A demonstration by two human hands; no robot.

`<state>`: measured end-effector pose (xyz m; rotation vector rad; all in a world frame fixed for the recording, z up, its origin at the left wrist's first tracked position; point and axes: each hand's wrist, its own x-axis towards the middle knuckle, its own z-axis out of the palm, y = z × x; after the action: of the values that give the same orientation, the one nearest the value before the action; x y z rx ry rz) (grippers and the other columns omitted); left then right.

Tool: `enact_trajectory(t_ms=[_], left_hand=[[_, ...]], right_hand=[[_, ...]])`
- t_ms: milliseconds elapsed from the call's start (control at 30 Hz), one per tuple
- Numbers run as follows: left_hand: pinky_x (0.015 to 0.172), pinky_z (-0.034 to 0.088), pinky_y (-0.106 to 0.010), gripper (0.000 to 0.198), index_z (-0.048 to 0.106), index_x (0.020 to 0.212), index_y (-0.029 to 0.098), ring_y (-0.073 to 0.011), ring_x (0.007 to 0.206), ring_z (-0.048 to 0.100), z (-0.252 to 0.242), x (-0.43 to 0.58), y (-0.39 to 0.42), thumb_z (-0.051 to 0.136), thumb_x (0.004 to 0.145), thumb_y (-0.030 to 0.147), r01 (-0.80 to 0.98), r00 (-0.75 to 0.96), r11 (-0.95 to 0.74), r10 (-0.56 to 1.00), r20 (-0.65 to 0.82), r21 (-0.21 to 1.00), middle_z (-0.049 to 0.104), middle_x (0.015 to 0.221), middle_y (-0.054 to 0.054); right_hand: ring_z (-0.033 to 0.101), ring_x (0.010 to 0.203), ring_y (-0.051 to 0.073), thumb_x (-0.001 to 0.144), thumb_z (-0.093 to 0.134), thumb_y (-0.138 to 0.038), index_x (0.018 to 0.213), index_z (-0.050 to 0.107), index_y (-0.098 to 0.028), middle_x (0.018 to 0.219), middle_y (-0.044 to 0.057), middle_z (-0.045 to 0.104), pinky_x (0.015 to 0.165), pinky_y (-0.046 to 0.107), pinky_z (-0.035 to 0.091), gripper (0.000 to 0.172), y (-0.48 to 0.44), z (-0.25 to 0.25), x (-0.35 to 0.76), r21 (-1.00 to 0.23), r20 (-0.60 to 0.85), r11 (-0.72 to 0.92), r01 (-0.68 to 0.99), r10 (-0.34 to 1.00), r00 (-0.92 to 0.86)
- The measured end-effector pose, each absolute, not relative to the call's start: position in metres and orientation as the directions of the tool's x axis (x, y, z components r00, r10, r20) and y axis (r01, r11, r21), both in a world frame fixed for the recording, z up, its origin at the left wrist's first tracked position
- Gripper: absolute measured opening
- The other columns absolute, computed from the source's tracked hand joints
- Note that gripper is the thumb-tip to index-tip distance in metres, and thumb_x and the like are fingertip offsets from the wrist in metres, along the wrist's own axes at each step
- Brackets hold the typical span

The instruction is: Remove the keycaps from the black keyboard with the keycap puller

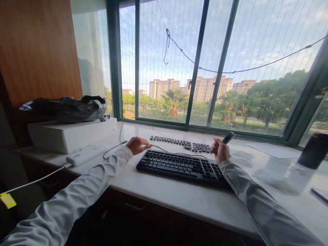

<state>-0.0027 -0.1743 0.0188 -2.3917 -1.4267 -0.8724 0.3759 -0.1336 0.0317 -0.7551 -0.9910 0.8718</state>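
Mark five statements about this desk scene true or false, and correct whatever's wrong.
1. The right hand holds a dark, stick-like object. True.
2. Small black keys lie in rows between the keyboard and the window. True.
3. A dark bundle lies on top of the white box. True.
4. The left hand is on the white box. False: it is near the keyboard's left end.
5. The keyboard is white. False: it is black.

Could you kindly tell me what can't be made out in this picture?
In the head view:
Black object: lower end hidden inside the right hand.
Keyboard: right end partly hidden by the right sleeve.
Keys behind it: markings too small to read.
Dark slab: cut off by the picture's right edge.
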Motion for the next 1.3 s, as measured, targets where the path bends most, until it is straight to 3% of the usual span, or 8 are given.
enact_trajectory(t_ms=[100,167,267,400,467,767,1100,1300], left_hand=[[0.058,0.036,-0.022,0.044,0.073,0.072,0.022,-0.0132,0.059,0.059,0.035,0.018,-0.175,0.044,0.084,0.053,0.851,0.347,-0.502,0.757,0.553,0.153,0.065,0.056,0.0],[0.056,0.036,-0.021,0.043,0.074,0.082,0.023,-0.013,0.055,0.058,0.046,0.04,-0.172,0.044,0.084,0.054,0.842,0.352,-0.502,0.789,0.504,0.198,0.061,0.047,0.001],[0.057,0.036,-0.021,0.04,0.075,0.082,0.022,-0.0131,0.057,0.058,0.055,0.083,-0.164,0.05,0.08,0.054,0.797,0.424,-0.549,0.807,0.411,0.254,0.063,0.051,0.001],[0.066,0.04,-0.022,0.037,0.075,0.085,0.024,-0.0149,0.072,0.061,0.045,0.134,-0.159,0.056,0.076,0.054,0.696,0.541,-0.646,0.759,0.363,0.313,0.072,0.079,-0.002],[0.068,0.04,-0.023,0.037,0.075,0.087,0.024,-0.0159,0.076,0.061,0.035,0.148,-0.162,0.056,0.075,0.054,0.68,0.554,-0.658,0.75,0.362,0.322,0.072,0.084,-0.003],[0.063,0.038,-0.023,0.033,0.075,0.087,0.026,-0.015,0.072,0.058,0.018,0.159,-0.179,0.059,0.074,0.051,0.643,0.58,-0.663,0.749,0.322,0.383,0.069,0.081,-0.002],[0.069,0.041,-0.023,0.031,0.075,0.087,0.021,-0.0168,0.078,0.06,0.011,0.159,-0.176,0.066,0.07,0.045,0.534,0.58,-0.593,0.776,0.25,0.603,0.071,0.085,-0.002],[0.071,0.042,-0.024,0.031,0.075,0.087,0.019,-0.0176,0.079,0.061,0.01,0.16,-0.174,0.068,0.068,0.042,0.492,0.583,-0.556,0.782,0.221,0.67,0.071,0.085,-0.004]], right_hand=[[0.013,0.033,0.004,0.068,0.064,-0.029,0.05,0.021,-0.022,0.04,-0.011,0.014,0.032,0.022,0.015,0.047,-0.143,0.031,0.366,-0.807,0.29,0.282,-0.518,0.955,0.069],[0.016,0.033,0.005,0.07,0.062,-0.028,0.051,0.019,-0.021,0.04,-0.011,0.014,0.032,0.022,0.019,0.047,-0.148,0.03,0.362,-0.775,0.254,0.19,-0.603,0.967,-0.022],[0.019,0.034,0.005,0.072,0.061,-0.026,0.051,0.02,-0.021,0.04,-0.01,0.016,0.033,0.022,0.023,0.045,-0.152,0.027,0.359,-0.747,0.228,0.119,-0.655,0.97,-0.083],[0.018,0.033,0.005,0.073,0.059,-0.023,0.05,0.022,-0.021,0.038,-0.01,0.017,0.032,0.022,0.02,0.044,-0.154,0.023,0.353,-0.761,0.19,0.085,-0.643,0.977,-0.096],[0.017,0.033,0.005,0.073,0.058,-0.023,0.05,0.021,-0.021,0.038,-0.009,0.016,0.032,0.022,0.018,0.044,-0.156,0.02,0.349,-0.778,0.185,0.084,-0.623,0.978,-0.099],[0.011,0.035,0.004,0.071,0.059,-0.023,0.049,0.024,-0.02,0.043,-0.01,0.013,0.031,0.02,0.013,0.041,-0.169,0.016,0.327,-0.802,0.163,0.069,-0.593,0.981,-0.105],[0.013,0.038,0.004,0.067,0.062,-0.026,0.049,0.026,-0.021,0.044,-0.01,0.015,0.033,0.02,0.014,0.041,-0.178,0.012,0.312,-0.808,0.132,0.025,-0.589,0.982,-0.138],[0.013,0.037,0.005,0.069,0.06,-0.026,0.048,0.025,-0.021,0.042,-0.01,0.016,0.034,0.021,0.014,0.041,-0.179,0.012,0.311,-0.804,0.112,-0.002,-0.594,0.982,-0.155]])
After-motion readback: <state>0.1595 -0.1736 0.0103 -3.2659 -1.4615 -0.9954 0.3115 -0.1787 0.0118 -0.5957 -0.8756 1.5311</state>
